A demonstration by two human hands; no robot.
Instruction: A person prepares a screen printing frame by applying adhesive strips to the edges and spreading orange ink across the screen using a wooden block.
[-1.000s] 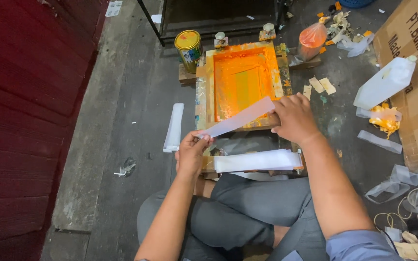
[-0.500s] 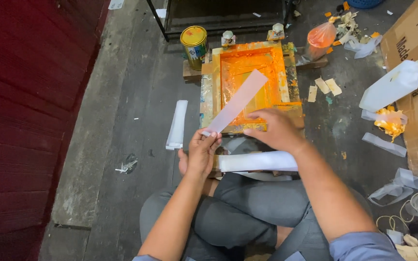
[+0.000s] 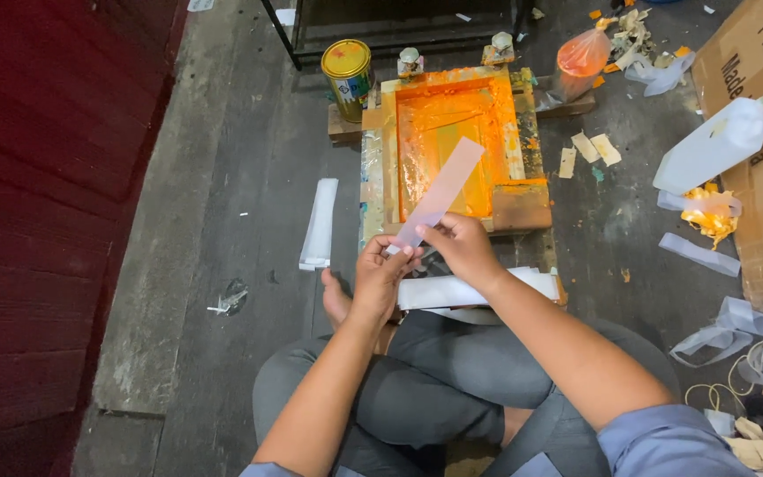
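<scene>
Above orange-inked screen frame (image 3: 452,141), we pinch translucent plastic strip (image 3: 439,194) at lower end: left hand (image 3: 380,276) and right hand (image 3: 461,247) both grasping it, strip tilted up-right. White strip stack (image 3: 320,223) left on floor.

One orange-stained printing frame (image 3: 452,150), one paint tin (image 3: 347,78), one white jug (image 3: 715,146), two hands, one held strip (image 3: 439,193).

Translucent plastic strip (image 3: 439,193): thin, smooth, faintly glossy. Behind it, wooden printing frame (image 3: 452,146): rough, coated in wet, glossy orange ink. Left of the frame, metal tin (image 3: 348,78): shiny gold lid.
</scene>
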